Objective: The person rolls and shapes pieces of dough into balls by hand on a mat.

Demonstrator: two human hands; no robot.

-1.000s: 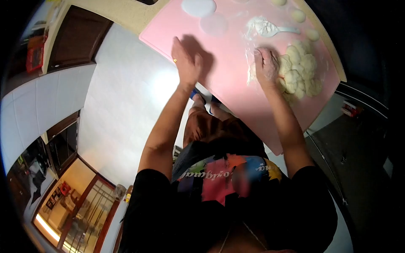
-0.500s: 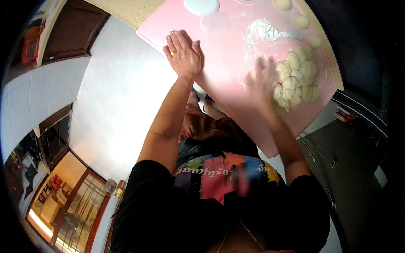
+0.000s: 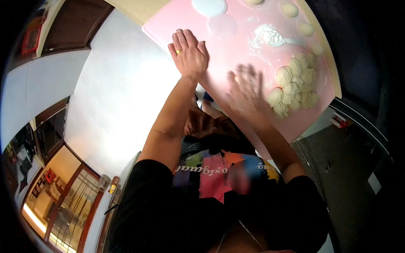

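Note:
My left hand [image 3: 189, 54] lies flat near the left edge of a pink mat [image 3: 202, 90], a yellow ring on one finger. Over the mat's middle is my right hand [image 3: 248, 90], palm down and blurred by motion, its fingers apart. Whether anything lies beneath that palm is hidden. Just right of it sits a clustered heap of pale dough pieces [image 3: 291, 87]. Farther up, a white spoon [image 3: 291, 41] rests with its bowl in a small mound of flour [image 3: 266, 33].
Rounded dough balls [image 3: 290, 10] line the mat's far right side. A white disc [image 3: 209, 6] and a see-through round sheet [image 3: 222, 25] lie at the far edge. White floor tiles [image 3: 118, 84] stretch out to the left.
My right hand has moved left, away from the dough heap and toward my left hand. My left hand stays flat on the mat. The whole view has shifted slightly.

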